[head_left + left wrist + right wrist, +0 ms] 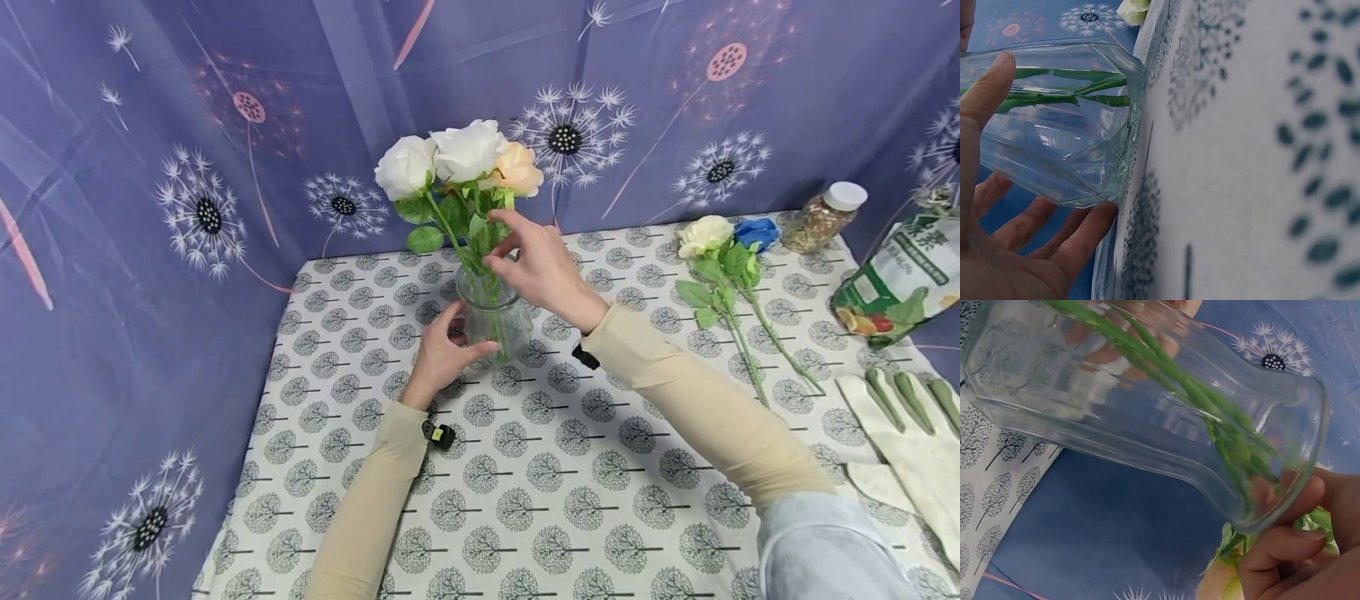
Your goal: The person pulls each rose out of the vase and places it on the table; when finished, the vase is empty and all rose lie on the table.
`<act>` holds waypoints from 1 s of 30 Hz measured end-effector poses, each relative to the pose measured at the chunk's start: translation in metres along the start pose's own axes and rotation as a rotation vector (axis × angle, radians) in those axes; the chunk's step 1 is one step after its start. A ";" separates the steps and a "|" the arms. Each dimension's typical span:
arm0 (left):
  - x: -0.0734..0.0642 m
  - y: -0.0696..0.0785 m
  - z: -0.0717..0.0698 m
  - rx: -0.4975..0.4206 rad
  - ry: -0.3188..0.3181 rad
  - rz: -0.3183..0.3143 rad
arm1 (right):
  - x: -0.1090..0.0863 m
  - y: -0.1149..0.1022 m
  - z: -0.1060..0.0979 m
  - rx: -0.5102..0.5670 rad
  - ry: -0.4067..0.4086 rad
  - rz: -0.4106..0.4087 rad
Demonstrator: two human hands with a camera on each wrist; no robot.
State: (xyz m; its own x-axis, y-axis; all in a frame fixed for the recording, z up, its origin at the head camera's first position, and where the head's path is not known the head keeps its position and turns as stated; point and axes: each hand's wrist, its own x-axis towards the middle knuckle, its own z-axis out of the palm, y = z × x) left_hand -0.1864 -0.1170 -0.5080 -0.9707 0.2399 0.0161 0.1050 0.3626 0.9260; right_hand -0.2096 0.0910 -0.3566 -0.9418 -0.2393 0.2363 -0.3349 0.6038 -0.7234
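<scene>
A clear glass vase (498, 329) with faceted sides stands on the patterned cloth. Two white roses (468, 150) and one peach rose (516, 169) rise from it, their green stems (1066, 94) crossing inside the glass. My left hand (444, 354) holds the vase low down, thumb on the near side and fingers round the far side. Just above the rim, my right hand (546, 265) has its curled fingers and thumb at the peach rose's stem and leaves. The exact pinch point is hidden behind the fingers (1285, 547).
To the right lie a cream rose (705, 237) and a blue rose (757, 233). Behind them stands a white-capped jar (821, 221). A green and white bag (896, 279) and white-green gloves (911, 450) sit at the right edge. A purple curtain (247, 358) hangs behind and left.
</scene>
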 end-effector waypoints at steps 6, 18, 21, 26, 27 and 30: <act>0.000 -0.001 0.000 -0.002 -0.001 0.002 | -0.002 0.002 0.002 0.007 0.026 -0.031; -0.001 0.003 0.001 0.016 -0.001 -0.019 | -0.005 0.002 -0.002 0.128 0.072 -0.029; -0.002 0.003 0.001 0.016 -0.005 -0.030 | -0.006 0.002 -0.003 0.144 0.100 -0.031; -0.002 0.002 0.000 0.012 -0.008 -0.028 | -0.007 0.001 -0.007 0.181 0.141 -0.041; -0.002 0.002 0.000 0.013 -0.006 -0.027 | -0.007 0.000 -0.008 0.189 0.148 -0.046; -0.001 0.001 0.001 0.012 -0.002 -0.020 | -0.007 -0.001 -0.011 0.206 0.179 -0.067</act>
State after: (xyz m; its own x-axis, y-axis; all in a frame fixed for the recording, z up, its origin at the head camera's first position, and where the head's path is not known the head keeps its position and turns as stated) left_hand -0.1847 -0.1162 -0.5072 -0.9722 0.2341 -0.0027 0.0885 0.3783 0.9214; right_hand -0.2031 0.1007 -0.3505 -0.9143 -0.1243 0.3855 -0.4004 0.4198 -0.8145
